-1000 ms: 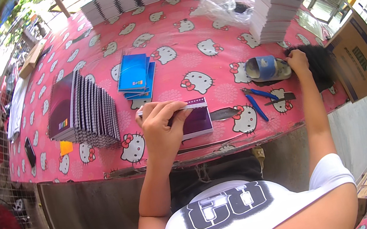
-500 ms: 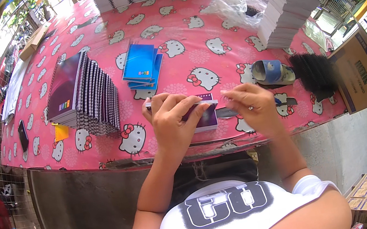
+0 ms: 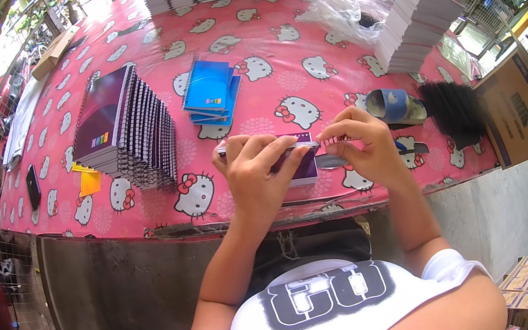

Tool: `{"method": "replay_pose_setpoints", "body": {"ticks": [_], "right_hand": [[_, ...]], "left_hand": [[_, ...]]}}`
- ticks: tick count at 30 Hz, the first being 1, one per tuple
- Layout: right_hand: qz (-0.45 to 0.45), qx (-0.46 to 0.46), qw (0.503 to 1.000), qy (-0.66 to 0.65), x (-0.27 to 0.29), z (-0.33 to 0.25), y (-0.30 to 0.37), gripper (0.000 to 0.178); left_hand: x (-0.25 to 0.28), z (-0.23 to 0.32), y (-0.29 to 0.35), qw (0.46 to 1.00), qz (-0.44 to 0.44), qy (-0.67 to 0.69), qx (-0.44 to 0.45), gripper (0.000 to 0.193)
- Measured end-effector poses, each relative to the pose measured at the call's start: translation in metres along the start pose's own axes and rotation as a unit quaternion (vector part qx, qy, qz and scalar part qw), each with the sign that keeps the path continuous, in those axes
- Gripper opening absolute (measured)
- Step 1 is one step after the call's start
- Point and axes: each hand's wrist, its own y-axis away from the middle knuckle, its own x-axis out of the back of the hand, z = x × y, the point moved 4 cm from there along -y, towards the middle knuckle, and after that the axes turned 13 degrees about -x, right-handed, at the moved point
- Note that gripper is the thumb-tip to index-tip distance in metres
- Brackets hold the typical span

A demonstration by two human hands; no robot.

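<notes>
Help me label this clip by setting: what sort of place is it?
Probably a small notebook-binding workshop, judging by the purple spiral notebooks stacked on the pink table, the tall paper pile toward its right, and the bundle of what look like black binding wires.

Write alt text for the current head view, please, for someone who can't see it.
A person's left hand holds a purple-covered notebook near the front edge of a pink patterned table, with the right hand close to its right end. To the left is a stack of spiral-bound purple notebooks; a few blue notebooks lie beyond the hands.
</notes>
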Motion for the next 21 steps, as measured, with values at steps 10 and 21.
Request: {"method": "replay_pose_setpoints", "body": {"ticks": [10, 21], "right_hand": [[0.031, -0.04, 0.996, 0.076, -0.014, 0.0, 0.005, 0.024], [0.057, 0.043, 0.988, 0.137, -0.018, -0.014, 0.001, 0.022]], "left_hand": [[-0.004, -0.006, 0.005, 1.0, -0.001, -0.008, -0.004, 0.019], [-0.003, -0.003, 0.004, 1.0, -0.007, -0.002, -0.003, 0.023]]}}
